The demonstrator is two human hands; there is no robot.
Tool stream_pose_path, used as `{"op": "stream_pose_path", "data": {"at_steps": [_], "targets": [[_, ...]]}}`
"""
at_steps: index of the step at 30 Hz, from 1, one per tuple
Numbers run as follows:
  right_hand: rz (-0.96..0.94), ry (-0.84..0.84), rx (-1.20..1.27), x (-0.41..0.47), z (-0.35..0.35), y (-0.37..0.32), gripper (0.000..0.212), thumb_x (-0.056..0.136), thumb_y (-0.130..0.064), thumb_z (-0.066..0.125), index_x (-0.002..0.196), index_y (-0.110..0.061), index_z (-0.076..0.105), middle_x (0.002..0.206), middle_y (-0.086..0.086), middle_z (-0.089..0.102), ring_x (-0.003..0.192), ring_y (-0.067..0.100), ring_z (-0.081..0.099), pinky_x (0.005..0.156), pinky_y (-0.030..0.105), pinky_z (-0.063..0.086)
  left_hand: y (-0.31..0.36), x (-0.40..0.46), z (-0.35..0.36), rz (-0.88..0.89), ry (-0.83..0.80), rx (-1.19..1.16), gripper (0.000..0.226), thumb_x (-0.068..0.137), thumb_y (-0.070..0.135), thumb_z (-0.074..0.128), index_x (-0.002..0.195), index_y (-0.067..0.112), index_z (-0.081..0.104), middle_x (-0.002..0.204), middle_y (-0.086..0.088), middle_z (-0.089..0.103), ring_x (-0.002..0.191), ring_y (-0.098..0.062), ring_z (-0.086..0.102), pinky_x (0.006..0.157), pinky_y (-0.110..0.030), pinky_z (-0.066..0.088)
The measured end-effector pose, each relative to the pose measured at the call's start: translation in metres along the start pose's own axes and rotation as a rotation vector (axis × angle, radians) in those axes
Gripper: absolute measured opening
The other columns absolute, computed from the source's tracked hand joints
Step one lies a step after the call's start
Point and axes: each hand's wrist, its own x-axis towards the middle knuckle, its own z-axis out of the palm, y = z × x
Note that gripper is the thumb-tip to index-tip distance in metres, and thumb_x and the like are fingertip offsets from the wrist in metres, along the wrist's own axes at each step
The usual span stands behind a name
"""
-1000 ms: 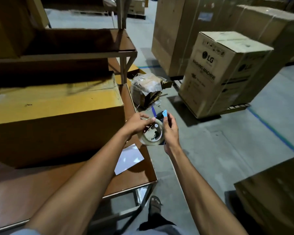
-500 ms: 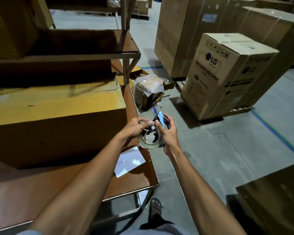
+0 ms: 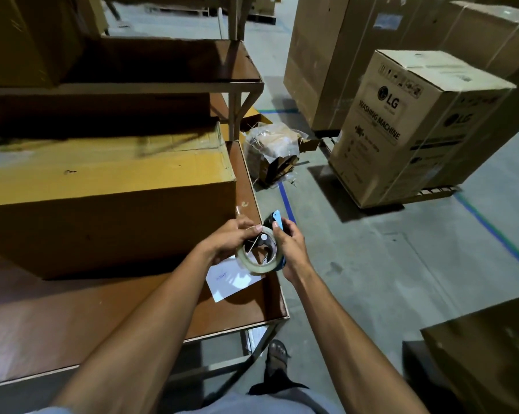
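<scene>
Left grip pinches tape roll; right grip holds dispenser.

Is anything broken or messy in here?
Yes. A torn cardboard box in loose plastic sits on the floor beside the table, ripped open, with scraps scattered around it.

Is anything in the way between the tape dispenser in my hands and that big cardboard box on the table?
The left hand and right hand grip the tape dispenser; nothing else visible stands between it and the cardboard box. A white paper lies flat below.
</scene>
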Motion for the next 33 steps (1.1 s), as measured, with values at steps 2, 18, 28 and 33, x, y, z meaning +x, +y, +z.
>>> {"op": "stream_pose_path", "data": {"at_steps": [2,18,28,33], "targets": [[0.020,-0.007,-0.028,-0.001,0.007,0.011,0.030,0.104,-0.022,0.070,0.133,-0.020,0.065,0.119,0.013,0.078,0.105,0.032,0.078,0.093,0.050,0.064,-0.010,-0.006,-0.007,-0.030,0.021,-0.007,0.082,0.074,0.047,0.085,0.141,0.007,0.058,0.120,-0.006,0.076,0.112,-0.019,0.075,0.106,-0.040,0.056],[-0.120,0.136,-0.645,-0.029,0.040,0.072,0.026,0.108,-0.019,0.060,0.128,-0.018,0.077,0.116,0.002,0.079,0.099,0.015,0.070,0.083,0.026,0.054,-0.066,-0.035,-0.025,-0.083,0.271,0.519,0.035,0.101,0.049,0.066,0.130,0.032,0.077,0.120,0.003,0.076,0.108,-0.017,0.068,0.086,-0.025,0.044],[-0.086,0.201,-0.675,-0.014,0.037,0.045,0.024,0.104,-0.014,0.068,0.126,-0.010,0.075,0.121,0.006,0.077,0.110,0.019,0.070,0.091,0.023,0.050,-0.047,-0.030,-0.004,0.135,0.353,0.795,0.023,0.105,0.030,0.060,0.110,0.020,0.080,0.084,-0.004,0.076,0.069,-0.020,0.070,0.060,-0.030,0.052],[-0.189,0.206,-0.589,0.009,0.039,0.006,0.021,0.108,-0.013,0.057,0.119,-0.013,0.076,0.110,0.003,0.076,0.103,0.019,0.071,0.080,0.016,0.053,0.013,-0.028,0.024,0.453,0.357,0.940,0.023,0.104,0.029,0.058,0.101,0.018,0.078,0.085,-0.004,0.072,0.076,-0.024,0.068,0.066,-0.037,0.054]]}}
